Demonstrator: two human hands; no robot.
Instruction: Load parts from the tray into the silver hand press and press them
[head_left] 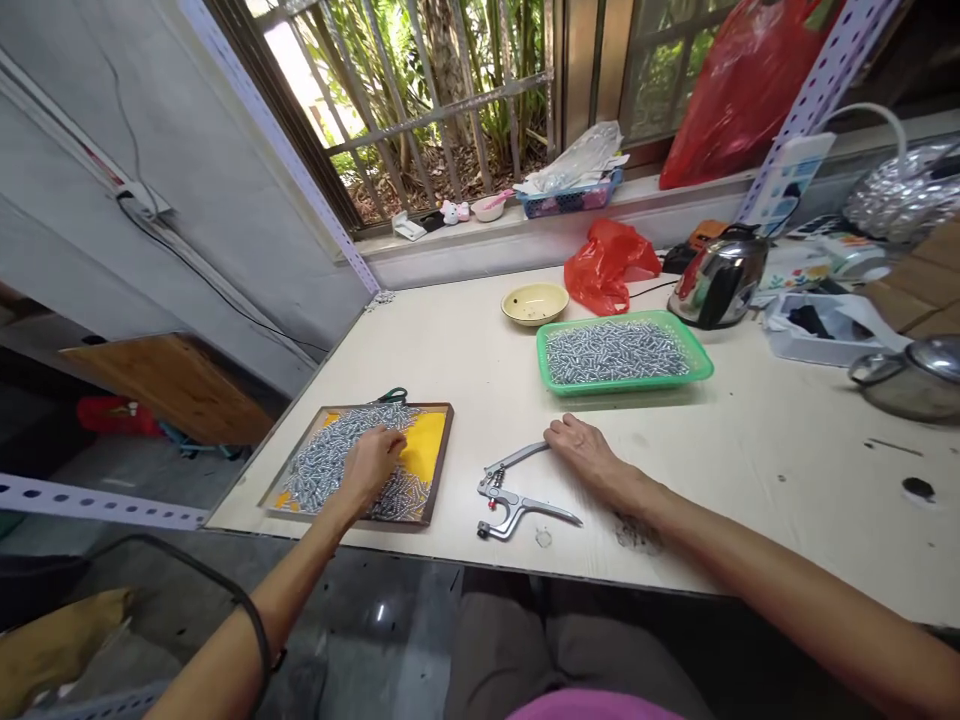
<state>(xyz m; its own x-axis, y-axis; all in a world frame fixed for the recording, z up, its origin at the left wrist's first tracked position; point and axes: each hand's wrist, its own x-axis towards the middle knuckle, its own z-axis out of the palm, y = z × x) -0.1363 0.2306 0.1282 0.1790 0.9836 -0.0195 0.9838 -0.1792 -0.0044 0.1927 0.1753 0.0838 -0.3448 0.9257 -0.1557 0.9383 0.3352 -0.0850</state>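
My left hand [371,460] is over a shallow brown-rimmed tray [448,430], its fingers pinched together. Small silvery metal pieces [319,470] are heaped in the tray on a yellow bottom. What the fingertips hold, if anything, is too small to make out. My right hand [585,450] has its fingers curled over the end of the upper handle of grey hand pliers [517,500]. These pliers lie on the table with their handles spread, a spring and a red part near the jaws. Behind my right hand, a green basket [701,368] holds many similar metal pieces.
Scissors [394,396] lie behind the tray. A yellow bowl [535,303], a red plastic bag [607,268] and a metal kettle [720,280] stand at the back. A glass pot [911,380] is at the right. The table's front edge [480,562] runs before my lap.
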